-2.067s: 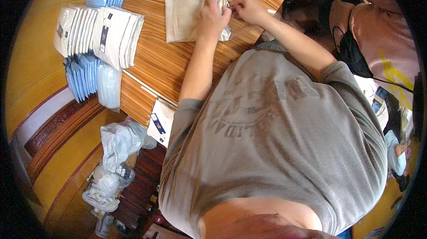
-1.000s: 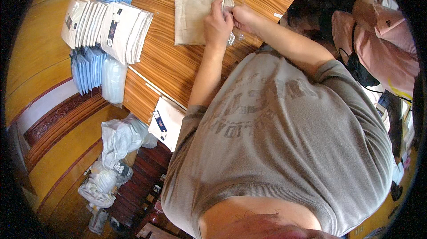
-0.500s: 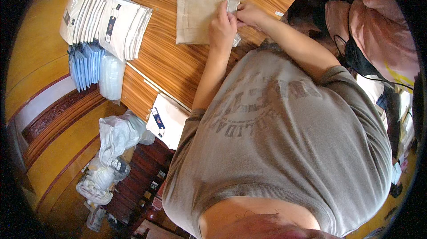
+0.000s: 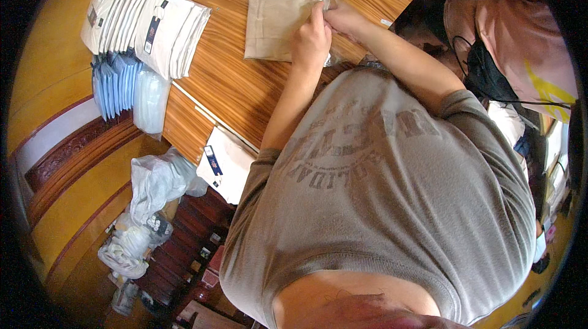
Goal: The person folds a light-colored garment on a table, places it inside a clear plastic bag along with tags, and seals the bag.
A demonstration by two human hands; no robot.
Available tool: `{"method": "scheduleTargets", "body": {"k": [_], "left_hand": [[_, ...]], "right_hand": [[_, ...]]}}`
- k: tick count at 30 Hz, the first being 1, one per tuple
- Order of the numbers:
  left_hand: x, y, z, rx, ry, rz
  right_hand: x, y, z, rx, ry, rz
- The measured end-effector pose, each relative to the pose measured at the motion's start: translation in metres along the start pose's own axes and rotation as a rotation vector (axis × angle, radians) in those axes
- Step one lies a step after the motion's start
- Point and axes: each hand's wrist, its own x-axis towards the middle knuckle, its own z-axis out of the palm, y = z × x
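A folded beige garment in a clear plastic bag (image 4: 269,29) lies flat on the wooden table. My left hand (image 4: 311,41) is closed on the bag's right end, its index finger stretched along the plastic. Close against it, my right hand (image 4: 344,21) pinches the same end of the bag, where loose clear plastic sticks out. The fingertips of my right hand are partly hidden behind my left hand.
Bagged white garments (image 4: 173,35) with dark tags, blue bagged garments (image 4: 116,87) and a bundle of clear bags (image 4: 150,101) lie at the left. A tagged white garment (image 4: 228,163) rests by my left elbow. A person in pink (image 4: 514,41) is at the right.
My hands have drawn closer together at the bag's end, the left one shifting slightly right. The view has shifted a little.
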Motion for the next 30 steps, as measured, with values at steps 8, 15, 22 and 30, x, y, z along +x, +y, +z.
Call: {"method": "scheduleTargets", "body": {"k": [8,15,22,30], "left_hand": [[0.021,0.024,-0.045,-0.592,0.218,0.046],[-0.030,-0.005,-0.072,-1.746,0.209,-1.179],[-0.057,-0.036,-0.038,-2.217,0.081,-0.553],[-0.081,-0.057,0.004,-1.802,-0.014,-0.847]], "right_hand": [[-0.011,-0.070,-0.036,-0.656,-0.192,-0.404],[-0.104,-0.177,-0.013,-1.164,-0.437,-0.574],[-0.172,-0.148,0.026,-1.241,-0.490,-0.971],[-0.102,-0.013,-0.069,-1.538,-0.463,-1.144]]}}
